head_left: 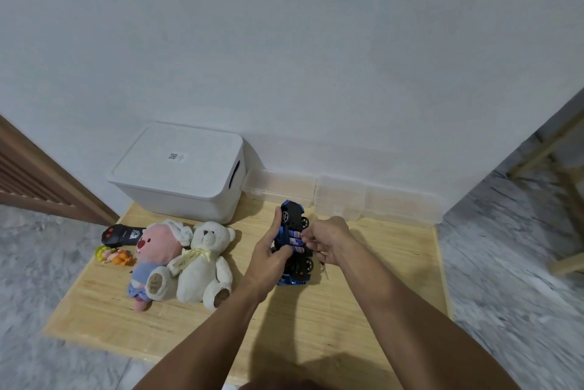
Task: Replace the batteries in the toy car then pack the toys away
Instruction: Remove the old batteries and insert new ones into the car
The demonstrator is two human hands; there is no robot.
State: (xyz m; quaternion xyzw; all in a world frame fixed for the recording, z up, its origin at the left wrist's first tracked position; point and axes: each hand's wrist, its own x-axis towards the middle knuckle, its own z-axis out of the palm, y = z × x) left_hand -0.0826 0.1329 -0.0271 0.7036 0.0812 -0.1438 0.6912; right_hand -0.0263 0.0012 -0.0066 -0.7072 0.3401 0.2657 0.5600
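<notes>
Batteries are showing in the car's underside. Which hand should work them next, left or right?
Probably the right hand: its fingertips are already at the batteries in the upturned toy car. The left hand grips the car's side and steadies it, so it looks better kept as the holder.

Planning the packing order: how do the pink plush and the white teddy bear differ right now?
Colour: the pink plush has a pink face, white hood and blue clothes; the white teddy bear is cream all over.
Trim: the teddy bear wears a pale yellow ribbon at its neck; the pink plush shows none.
Place: the pink plush lies further from the toy car; the teddy bear lies nearer it.
Both lie on the wooden board, touching, untouched by either hand.
</notes>
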